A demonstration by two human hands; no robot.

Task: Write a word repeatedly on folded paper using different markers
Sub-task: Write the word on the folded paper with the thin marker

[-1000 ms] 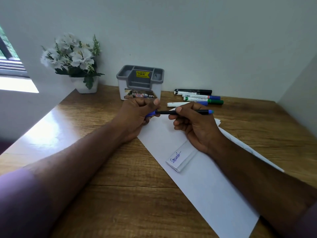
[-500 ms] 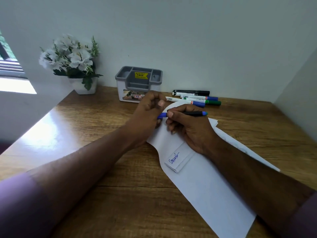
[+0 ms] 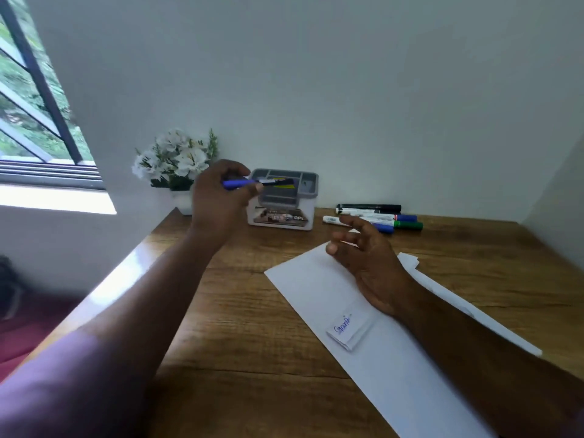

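My left hand (image 3: 218,197) is raised over the desk's back left and grips a blue-capped black pen (image 3: 252,183), held level just in front of the grey organiser box (image 3: 284,197). My right hand (image 3: 363,251) hovers open above the far end of a long white sheet of paper (image 3: 395,374), fingers spread, holding nothing. A small folded paper (image 3: 347,328) with one blue handwritten word lies on the sheet near my right wrist. Several markers (image 3: 379,216) with black, blue and green caps lie side by side behind my right hand.
A white pot of white flowers (image 3: 177,162) stands at the desk's back left corner, beside a window (image 3: 31,121). More white sheets (image 3: 458,298) poke out under my right forearm. Walls close off the desk at the back and right.
My left hand has taken the pen away from my right hand and lifted it left towards the organiser box. My right hand has let go and opened. The camera has tilted up.
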